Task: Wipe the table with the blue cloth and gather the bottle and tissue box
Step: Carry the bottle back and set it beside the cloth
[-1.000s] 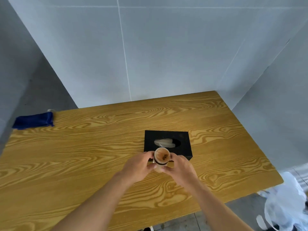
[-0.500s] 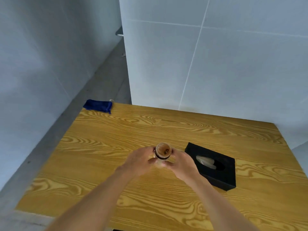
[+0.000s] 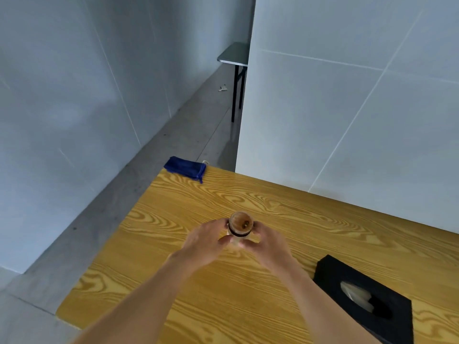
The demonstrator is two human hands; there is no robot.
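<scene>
bottle (image 3: 240, 225) upright over the middle of the wooden counter (image 3: 310, 219), seen from above, brown cap on top with a dark band under it; lower body hidden by the hands, so cannot tell whether resting on the wood or lifted. left hand (image 3: 203, 247) on its left side, fingers (image 3: 224, 240) curled in and clamped on the bottle. right hand (image 3: 269, 248) on its right side, fingers (image 3: 257, 235) likewise closed against the bottle, thumbs nearly meeting in front. both bare forearms reaching in from the bottom edge. tissue box (image 3: 365, 299) black, lying flat toward the near right, well apart from the bottle, pale tissue showing in its oval slot. blue cloth (image 3: 185, 168) bunched at the far left corner of the counter (partly overhanging the edge), well apart from everything else. grey floor to the left, pale wall panels behind, a small dark-legged table (image 3: 234, 54) further back.
</scene>
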